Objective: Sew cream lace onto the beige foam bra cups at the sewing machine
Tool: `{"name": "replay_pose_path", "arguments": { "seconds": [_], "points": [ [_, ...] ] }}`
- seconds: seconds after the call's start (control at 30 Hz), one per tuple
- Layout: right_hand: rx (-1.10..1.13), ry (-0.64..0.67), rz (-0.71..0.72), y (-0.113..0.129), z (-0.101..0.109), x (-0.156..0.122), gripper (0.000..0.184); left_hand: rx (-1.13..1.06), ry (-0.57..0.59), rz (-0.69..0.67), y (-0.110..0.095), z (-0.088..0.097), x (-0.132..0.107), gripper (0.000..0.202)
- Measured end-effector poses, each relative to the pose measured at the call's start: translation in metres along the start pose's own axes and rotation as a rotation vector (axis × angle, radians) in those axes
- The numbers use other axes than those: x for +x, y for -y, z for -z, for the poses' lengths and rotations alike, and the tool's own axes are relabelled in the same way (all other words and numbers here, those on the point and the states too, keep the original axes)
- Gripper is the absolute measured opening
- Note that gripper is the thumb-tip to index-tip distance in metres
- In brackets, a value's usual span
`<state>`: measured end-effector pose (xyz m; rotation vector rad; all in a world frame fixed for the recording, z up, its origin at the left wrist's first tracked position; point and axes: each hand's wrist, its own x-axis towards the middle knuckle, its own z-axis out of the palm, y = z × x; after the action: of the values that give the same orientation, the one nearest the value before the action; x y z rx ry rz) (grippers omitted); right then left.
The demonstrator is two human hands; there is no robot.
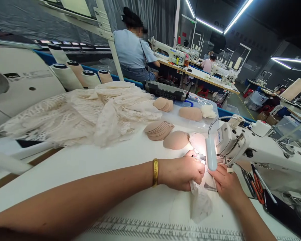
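Cream lace point(90, 113) lies heaped on the white table point(102, 160), at about ten o'clock from the hands, with a row of thread cones point(72, 72) behind it at eleven o'clock. A person in a blue shirt point(132, 50) sits farther back at twelve o'clock, facing another machine. Nearer in, a fanned stack of tan foam cups point(158, 130) and a single cup point(176, 140) rest just beyond the left hand, at twelve o'clock from it. A gold bangle point(155, 172) circles the left wrist. The left hand point(182, 172) has its fingers curled together and closed on a pale piece of cloth point(202, 202), which lies between the two hands and trails toward six o'clock over the table edge. A small lit lamp point(211, 152) hangs over the cloth at twelve o'clock. The right hand point(227, 185) rests on the cloth at its three o'clock side, fingers close together and pointing up under the lamp; whether they grip it cannot be told. The white sewing machine point(266, 150) stands at two o'clock from that hand, and red-handled scissors point(258, 187) lie at three o'clock.
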<state>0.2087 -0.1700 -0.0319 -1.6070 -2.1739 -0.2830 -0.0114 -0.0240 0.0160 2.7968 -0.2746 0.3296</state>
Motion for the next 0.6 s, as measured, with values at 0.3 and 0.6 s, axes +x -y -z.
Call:
{"name": "replay_pose_path", "arguments": {
  "seconds": [0.3,0.6],
  "points": [
    [0.0,-0.027,0.023,-0.002,-0.002,-0.002,0.04,0.023,-0.018,0.012,0.01,0.0,0.002,0.021],
    [0.047,-0.05,0.135,0.009,0.011,0.003,0.033,0.126,-0.083,-0.048,0.014,0.002,0.002,0.024]
  ]
}}
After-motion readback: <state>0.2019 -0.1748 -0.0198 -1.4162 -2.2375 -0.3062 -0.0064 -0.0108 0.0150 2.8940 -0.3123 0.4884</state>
